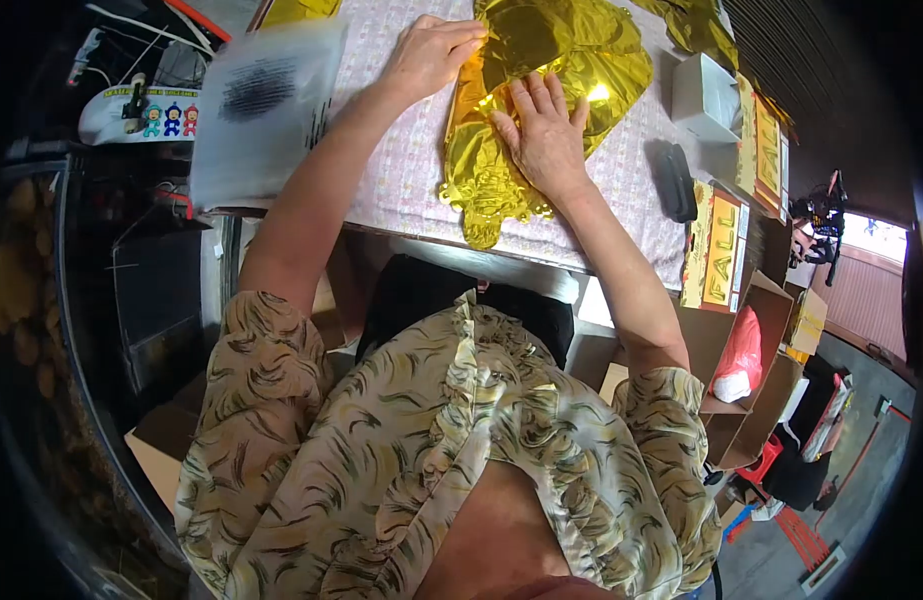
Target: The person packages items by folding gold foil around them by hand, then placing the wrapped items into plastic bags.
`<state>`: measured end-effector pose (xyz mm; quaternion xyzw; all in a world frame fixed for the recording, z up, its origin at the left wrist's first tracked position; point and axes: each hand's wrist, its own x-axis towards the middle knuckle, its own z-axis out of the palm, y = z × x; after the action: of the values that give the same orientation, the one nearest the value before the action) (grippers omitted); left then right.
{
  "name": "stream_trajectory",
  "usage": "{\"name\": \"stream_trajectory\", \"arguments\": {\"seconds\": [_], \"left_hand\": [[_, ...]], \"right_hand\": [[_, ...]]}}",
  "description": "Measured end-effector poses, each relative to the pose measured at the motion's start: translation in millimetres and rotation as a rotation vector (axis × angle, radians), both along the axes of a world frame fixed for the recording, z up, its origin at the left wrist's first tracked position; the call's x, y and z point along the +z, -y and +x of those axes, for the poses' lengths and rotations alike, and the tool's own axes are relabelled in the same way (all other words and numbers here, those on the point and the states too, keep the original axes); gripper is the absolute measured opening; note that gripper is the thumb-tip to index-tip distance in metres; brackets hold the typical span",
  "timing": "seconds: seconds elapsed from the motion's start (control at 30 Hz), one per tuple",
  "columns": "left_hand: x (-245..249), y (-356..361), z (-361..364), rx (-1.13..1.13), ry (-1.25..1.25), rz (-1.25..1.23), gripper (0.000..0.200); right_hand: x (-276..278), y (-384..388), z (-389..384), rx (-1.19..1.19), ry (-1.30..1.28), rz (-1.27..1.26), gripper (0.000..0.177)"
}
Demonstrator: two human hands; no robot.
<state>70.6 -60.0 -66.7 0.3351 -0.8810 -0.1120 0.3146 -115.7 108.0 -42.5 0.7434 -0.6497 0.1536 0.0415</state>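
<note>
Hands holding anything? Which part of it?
Left hand pinches the gold foil at its folded left edge with the fingers. Right hand lies flat on it, pressing, not gripping.

That gold foil balloon [541, 110] is super shiny and crinkly, sitting on a matt patterned cloth tablecloth [401, 170]. Cardboard boxes [751, 380] look plain, dull brown.

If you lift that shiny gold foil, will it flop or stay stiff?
Probably floppy: the gold foil is creased and folded at the left hand. Likely light, since it lies thin and flat. Maybe slippery, being so glossy.
</note>
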Motion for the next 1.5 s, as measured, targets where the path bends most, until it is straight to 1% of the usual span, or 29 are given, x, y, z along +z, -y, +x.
{"name": "stream_trajectory", "arguments": {"seconds": [0.17, 0.23, 0.3, 0.43, 0.5, 0.63, 0.73, 0.8, 0.83, 0.9, 0.93, 0.97, 1.03, 1.07, 1.1, 1.17, 1.2, 1.37, 1.43, 1.47, 1.5], "left_hand": [[1.6, 0.5, 5.8, -0.007, 0.073, -0.030, 0.037], [6.2, -6.2, 6.2, -0.007, 0.148, -0.015, 0.042], [8.8, -9.8, 6.8, 0.007, 0.175, -0.006, 0.045], [10.8, -9.9, 6.3, 0.005, 0.231, -0.011, 0.054], [12.8, -15.4, 6.3, 0.012, 0.246, -0.043, 0.056], [14.7, -21.1, 6.5, 0.029, 0.296, -0.119, 0.061], [14.6, -25.0, 8.5, 0.033, 0.309, -0.099, 0.062], [15.0, -26.6, 8.0, 0.036, 0.314, -0.103, 0.063], [14.5, -26.7, 7.9, 0.038, 0.322, -0.109, 0.063], [11.4, -26.5, 7.8, 0.039, 0.310, -0.128, 0.063], [10.2, -25.1, 8.4, 0.040, 0.300, -0.146, 0.063], [9.0, -23.3, 9.8, 0.042, 0.300, -0.146, 0.063], [7.3, -22.7, 10.8, 0.023, 0.322, -0.145, 0.065], [6.0, -23.5, 10.0, 0.019, 0.322, -0.143, 0.065], [8.3, -25.6, 9.2, 0.028, 0.320, -0.135, 0.065], [14.2, -27.4, 8.6, 0.041, 0.318, -0.127, 0.066], [15.4, -27.2, 8.1, 0.033, 0.322, -0.101, 0.067], [16.5, -28.8, 7.0, 0.044, 0.324, -0.088, 0.068], [16.7, -28.8, 6.8, 0.055, 0.331, -0.095, 0.069], [16.9, -28.7, 5.5, 0.053, 0.329, -0.097, 0.069], [17.9, -30.4, 4.3, 0.058, 0.323, -0.070, 0.069]], "right_hand": [[-0.2, 1.1, -0.8, 0.001, -0.032, -0.013, 0.059], [-0.1, 1.3, -0.6, 0.004, -0.030, -0.018, 0.058], [-2.1, 2.2, -1.0, -0.015, -0.069, 0.011, 0.056], [-7.0, 3.8, -3.5, -0.008, -0.056, -0.002, 0.055], [-7.6, 4.4, -4.2, 0.018, 0.036, -0.013, 0.059], [-3.8, 2.7, -3.5, 0.017, 0.018, 0.012, 0.061], [-5.1, 3.7, -5.8, 0.007, -0.004, 0.012, 0.062], [-5.4, 5.1, -6.7, -0.021, 0.133, -0.084, 0.060], [-3.5, 4.3, -7.6, -0.019, 0.131, -0.083, 0.060], [5.0, 1.3, -8.8, -0.017, 0.197, -0.187, 0.058], [21.9, -1.9, -1.1, -0.016, 0.125, -0.246, 0.054], [35.9, -5.2, 2.4, -0.014, 0.125, -0.245, 0.054], [52.5, -11.9, 6.5, 0.334, 0.106, -0.072, 0.054], [50.0, -12.5, 13.9, 0.396, 0.092, -0.074, 0.056], [45.7, -13.3, 17.6, 0.393, 0.092, -0.072, 0.056], [33.4, -13.8, 23.0, 0.500, 0.091, 0.031, 0.057], [32.8, -20.1, 27.5, 0.490, 0.037, 0.074, 0.058], [38.6, -48.2, 38.0, 0.557, 0.020, 0.106, 0.059], [42.9, -56.8, 40.4, 0.576, 0.209, 0.214, 0.057], [45.8, -59.4, 42.9, 0.560, 0.214, 0.220, 0.054], [49.8, -61.6, 41.5, 0.556, 0.215, 0.219, 0.054]]}}
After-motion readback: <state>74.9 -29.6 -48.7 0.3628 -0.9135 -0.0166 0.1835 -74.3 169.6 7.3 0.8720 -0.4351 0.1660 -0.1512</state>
